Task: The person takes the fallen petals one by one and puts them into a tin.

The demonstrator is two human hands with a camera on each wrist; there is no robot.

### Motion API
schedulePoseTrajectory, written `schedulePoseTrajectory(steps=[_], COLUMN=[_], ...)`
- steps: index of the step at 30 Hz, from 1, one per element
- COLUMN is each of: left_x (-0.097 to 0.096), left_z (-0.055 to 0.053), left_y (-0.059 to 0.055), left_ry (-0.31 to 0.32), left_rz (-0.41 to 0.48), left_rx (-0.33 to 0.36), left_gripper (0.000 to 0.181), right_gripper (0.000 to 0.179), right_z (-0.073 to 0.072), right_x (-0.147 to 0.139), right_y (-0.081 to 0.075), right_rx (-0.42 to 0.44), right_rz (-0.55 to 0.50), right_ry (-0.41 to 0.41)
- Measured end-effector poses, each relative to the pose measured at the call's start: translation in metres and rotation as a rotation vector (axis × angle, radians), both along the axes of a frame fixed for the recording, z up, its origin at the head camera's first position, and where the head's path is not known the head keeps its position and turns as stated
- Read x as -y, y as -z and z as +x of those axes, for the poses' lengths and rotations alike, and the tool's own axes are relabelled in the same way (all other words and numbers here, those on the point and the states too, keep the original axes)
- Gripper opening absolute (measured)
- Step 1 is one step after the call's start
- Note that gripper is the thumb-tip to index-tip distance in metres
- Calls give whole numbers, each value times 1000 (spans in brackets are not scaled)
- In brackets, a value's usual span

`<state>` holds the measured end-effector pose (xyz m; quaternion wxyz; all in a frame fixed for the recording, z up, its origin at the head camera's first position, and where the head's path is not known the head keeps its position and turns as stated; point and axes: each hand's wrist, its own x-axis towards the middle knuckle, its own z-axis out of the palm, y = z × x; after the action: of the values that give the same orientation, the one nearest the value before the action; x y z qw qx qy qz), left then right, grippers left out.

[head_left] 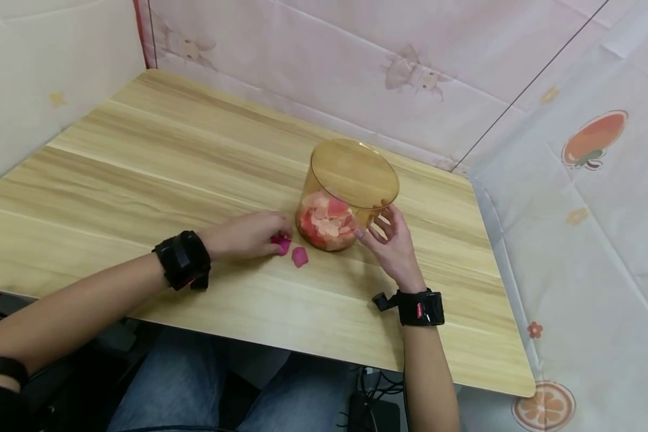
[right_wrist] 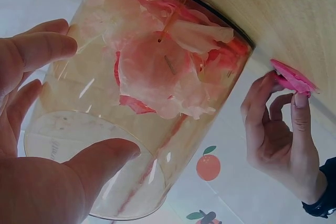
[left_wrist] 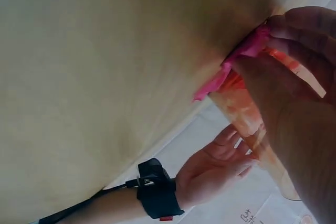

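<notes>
An amber see-through container (head_left: 309, 191) stands upright on the table, its lower part filled with pink, red and pale flower petals (head_left: 326, 221). My right hand (head_left: 394, 249) holds its right side, thumb at the front wall and fingers spread around the side below the rim. At the container's left, my left hand (head_left: 248, 235) pinches a magenta petal (head_left: 283, 246) between thumb and fingertips, close over the tabletop. The right wrist view shows this pinched petal (right_wrist: 294, 78) from below the hand. One more magenta petal (head_left: 299, 257) lies on the wood just in front of the container.
The wood-grain table (head_left: 167, 162) has its front edge by the person's legs. Printed cloth sheets (head_left: 302, 54) hang along its back and sides, close behind the container. Below the front edge are cables (head_left: 378, 384). Each wrist wears a black camera strap (head_left: 421, 308).
</notes>
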<state>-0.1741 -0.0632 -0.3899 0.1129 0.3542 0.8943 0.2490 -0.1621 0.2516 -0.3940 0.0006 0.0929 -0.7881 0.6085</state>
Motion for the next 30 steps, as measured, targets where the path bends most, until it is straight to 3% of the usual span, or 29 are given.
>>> schedulePoseTrajectory(steps=[7,11,14,18,22,24,27,30], left_x=[2,10,14,10,-10,-25,-48,-65], left_z=[1,5,8,10,5,-2,-17,-31], left_y=[-1,-11,-31,-73,-116,-132,-141,-134], left_ry=[-63,-129,-161,-183,-150,-132,-99,-50], left_rz=[65,152,225,326,407,408,363,314], left_rx=[44,74,16,-126,-235,-242,-217,-189], left_gripper=[11,17,20,22,19,18,17,13], right_gripper=[89,90,91,91,91,91,91,90], right_z=[0,2,3,3,4,5,7,9], right_x=[-1,-2,-1,-1,-3,-5,-5,-3], right_y=[-4,-7,-9,-11,-11,-10,-6,-1], right_rx=[-28,-21,-18,-23,-20,-12,3,16], right_rz=[11,14,13,10,9,9,-5,-13], right_ry=[-4,-10,-15,-15,-12,-9,-10,-12])
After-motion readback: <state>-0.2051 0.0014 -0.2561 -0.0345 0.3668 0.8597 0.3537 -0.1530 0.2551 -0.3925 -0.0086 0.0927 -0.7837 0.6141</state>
